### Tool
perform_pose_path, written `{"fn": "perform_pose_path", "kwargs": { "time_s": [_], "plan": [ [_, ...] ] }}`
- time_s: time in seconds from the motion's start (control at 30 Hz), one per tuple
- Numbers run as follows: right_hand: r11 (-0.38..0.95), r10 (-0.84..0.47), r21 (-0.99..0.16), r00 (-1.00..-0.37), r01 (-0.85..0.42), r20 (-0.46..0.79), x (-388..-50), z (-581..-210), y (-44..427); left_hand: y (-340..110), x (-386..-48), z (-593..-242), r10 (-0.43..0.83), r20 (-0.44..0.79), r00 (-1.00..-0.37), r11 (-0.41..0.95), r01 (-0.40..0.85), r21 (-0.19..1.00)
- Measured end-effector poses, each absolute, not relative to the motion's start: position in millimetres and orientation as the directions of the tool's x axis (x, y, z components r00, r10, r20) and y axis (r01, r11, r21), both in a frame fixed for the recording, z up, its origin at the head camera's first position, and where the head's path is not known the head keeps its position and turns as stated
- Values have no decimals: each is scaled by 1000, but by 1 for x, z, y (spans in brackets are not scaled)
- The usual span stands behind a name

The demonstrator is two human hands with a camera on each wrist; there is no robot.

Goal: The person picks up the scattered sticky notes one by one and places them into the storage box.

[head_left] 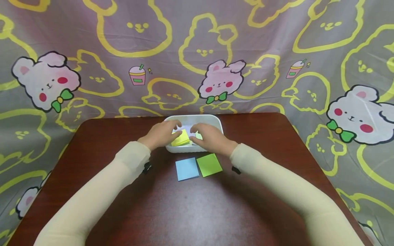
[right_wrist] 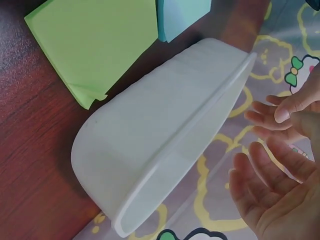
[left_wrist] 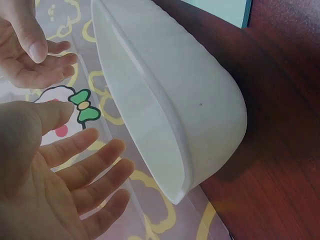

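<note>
A white plastic bin [head_left: 212, 119] stands at the back of the table, with yellow sticky notes [head_left: 181, 138] and a pale green pad [head_left: 198, 136] inside. Over its left side hovers my left hand [head_left: 161, 134], fingers loosely bent and holding nothing. My right hand [head_left: 210, 137] is above the right side, likewise holding nothing. Both wrist views show the palms and relaxed fingers of the left hand [left_wrist: 65, 175] and right hand [right_wrist: 280, 185] above the bin's rim. In front of the bin lie a blue sticky-note pad [head_left: 187, 169] and a green sticky-note pad [head_left: 210, 165], side by side.
The dark red-brown table [head_left: 191, 212] extends toward me and to both sides. A patterned curtain [head_left: 172, 41] with cartoon bears and rabbits hangs behind and around the table, close to its back edge.
</note>
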State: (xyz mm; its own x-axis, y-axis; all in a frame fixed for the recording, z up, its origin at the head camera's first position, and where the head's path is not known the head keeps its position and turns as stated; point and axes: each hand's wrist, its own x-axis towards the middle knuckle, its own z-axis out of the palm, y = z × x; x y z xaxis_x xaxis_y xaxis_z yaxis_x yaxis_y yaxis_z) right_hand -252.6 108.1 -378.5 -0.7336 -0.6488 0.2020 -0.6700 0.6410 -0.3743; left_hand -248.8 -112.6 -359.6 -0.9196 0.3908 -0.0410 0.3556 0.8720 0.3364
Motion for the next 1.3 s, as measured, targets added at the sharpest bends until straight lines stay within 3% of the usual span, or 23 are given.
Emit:
{"fn": "perform_pose_path", "kwargs": {
  "time_s": [1.3],
  "plan": [
    [650, -624, -421, -760, -633, 180, -211, -379, 130, -115, -209, -362, 410, 50, -911, 862, 404, 307]
  ]
}}
